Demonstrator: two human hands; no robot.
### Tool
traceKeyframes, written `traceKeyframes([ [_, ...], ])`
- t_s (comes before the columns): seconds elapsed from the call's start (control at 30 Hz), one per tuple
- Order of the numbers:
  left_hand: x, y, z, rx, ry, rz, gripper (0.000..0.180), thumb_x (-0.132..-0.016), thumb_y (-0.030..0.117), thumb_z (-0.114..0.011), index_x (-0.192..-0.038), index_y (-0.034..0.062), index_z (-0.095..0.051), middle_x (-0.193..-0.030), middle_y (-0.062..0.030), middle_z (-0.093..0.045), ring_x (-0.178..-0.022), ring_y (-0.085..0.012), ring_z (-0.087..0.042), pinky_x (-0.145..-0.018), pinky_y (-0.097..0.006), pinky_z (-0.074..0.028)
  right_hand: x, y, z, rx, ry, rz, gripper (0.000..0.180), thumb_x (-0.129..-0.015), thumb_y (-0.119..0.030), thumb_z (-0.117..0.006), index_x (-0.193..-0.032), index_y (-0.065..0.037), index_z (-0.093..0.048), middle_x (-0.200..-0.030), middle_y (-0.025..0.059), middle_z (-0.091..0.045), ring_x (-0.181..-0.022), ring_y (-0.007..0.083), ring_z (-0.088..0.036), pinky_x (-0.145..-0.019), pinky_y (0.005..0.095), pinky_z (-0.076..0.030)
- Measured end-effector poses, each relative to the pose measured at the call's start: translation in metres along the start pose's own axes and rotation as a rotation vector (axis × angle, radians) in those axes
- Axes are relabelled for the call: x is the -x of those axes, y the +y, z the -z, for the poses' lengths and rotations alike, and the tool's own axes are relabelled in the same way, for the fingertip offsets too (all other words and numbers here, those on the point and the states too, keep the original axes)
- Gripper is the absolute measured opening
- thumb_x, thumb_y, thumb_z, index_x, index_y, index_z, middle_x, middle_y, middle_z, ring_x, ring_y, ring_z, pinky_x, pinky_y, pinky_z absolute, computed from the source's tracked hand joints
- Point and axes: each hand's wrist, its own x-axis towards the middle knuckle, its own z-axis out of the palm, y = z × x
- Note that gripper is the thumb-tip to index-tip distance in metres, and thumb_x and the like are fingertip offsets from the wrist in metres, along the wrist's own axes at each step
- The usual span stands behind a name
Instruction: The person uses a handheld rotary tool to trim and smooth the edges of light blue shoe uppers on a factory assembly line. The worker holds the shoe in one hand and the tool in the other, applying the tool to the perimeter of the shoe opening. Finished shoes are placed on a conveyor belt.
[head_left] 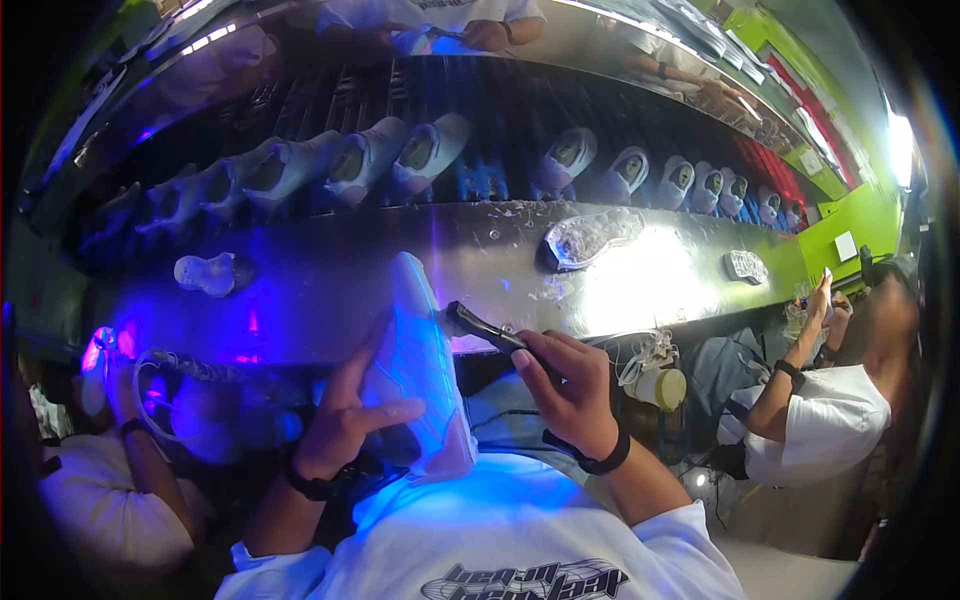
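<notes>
A long shiny metal workbench [330, 270] runs left to right under violet-blue light, glaring white toward the right. Beyond it, a dark conveyor [500, 110] carries a far row of pale shoes [420, 150]. Green walls stand at the far right, bearing a small white square sign [846, 245] and red panels further off. On the bench lie a translucent sole [590, 237], a smaller one [747, 266] to the right, and a white lump [205, 273] to the left.

Near the centre, the left hand [345, 415] wraps closed around a white shoe [420, 370], held upright. The right hand [570, 385] is closed on a dark brush tool [480, 328], its tip touching the shoe's side.
</notes>
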Motion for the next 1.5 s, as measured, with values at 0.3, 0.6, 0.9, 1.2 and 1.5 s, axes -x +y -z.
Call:
traceKeyframes([
  [0.3,-0.004,0.013,-0.005,0.042,0.175,0.056,0.078,-0.082,0.009,-0.080,-0.153,0.0001,-0.048,-0.124,-0.0061,-0.066,-0.109,-0.0144,-0.063,-0.098,-0.032,-0.051,0.007,-0.001,0.023,-0.085,-0.190,-0.053,0.023,-0.092,-0.012,-0.075,-0.107,0.006,-0.076,-0.076,0.0146,-0.067,-0.059,0.0215,-0.061,-0.056,0.0331,-0.045],
  [0.6,-0.017,0.023,-0.004,0.226,0.331,0.102,0.058,-0.085,0.006,-0.077,-0.140,0.0010,-0.058,-0.097,-0.0037,-0.067,-0.089,-0.0149,-0.067,-0.082,-0.030,-0.054,0.003,-0.024,0.052,-0.137,-0.383,-0.221,0.024,-0.092,-0.013,-0.075,-0.102,0.009,-0.075,-0.071,0.0134,-0.064,-0.064,0.0203,-0.060,-0.060,0.0343,-0.044],
  [0.9,-0.029,0.024,-0.006,0.337,0.356,0.185,0.021,-0.095,0.015,-0.072,-0.114,0.0082,-0.065,-0.087,-0.0002,-0.067,-0.071,-0.0115,-0.067,-0.061,-0.027,-0.053,-0.010,-0.041,0.069,0.059,-0.282,-0.025,0.020,-0.085,-0.006,-0.079,-0.102,0.004,-0.075,-0.071,0.0135,-0.066,-0.055,0.0219,-0.061,-0.051,0.0335,-0.045],
  [1.2,-0.026,0.029,-0.016,0.423,0.393,0.345,0.016,-0.101,0.025,-0.068,-0.111,0.0125,-0.068,-0.088,0.0027,-0.066,-0.072,-0.0066,-0.065,-0.059,-0.025,-0.052,-0.035,-0.042,0.082,0.191,-0.230,0.250,0.022,-0.080,-0.001,-0.078,-0.101,0.001,-0.075,-0.074,0.0116,-0.068,-0.056,0.0239,-0.066,-0.052,0.0342,-0.050],
  [1.5,-0.021,-0.005,-0.011,0.262,0.342,0.402,0.061,-0.105,0.059,-0.048,-0.138,0.0095,-0.060,-0.102,-0.0120,-0.078,-0.072,-0.0273,-0.076,-0.052,-0.032,-0.057,-0.059,-0.043,0.094,0.256,-0.251,0.342,0.022,-0.078,-0.004,-0.079,-0.099,-0.001,-0.075,-0.078,0.0121,-0.071,-0.067,0.0284,-0.072,-0.058,0.0352,-0.055],
])
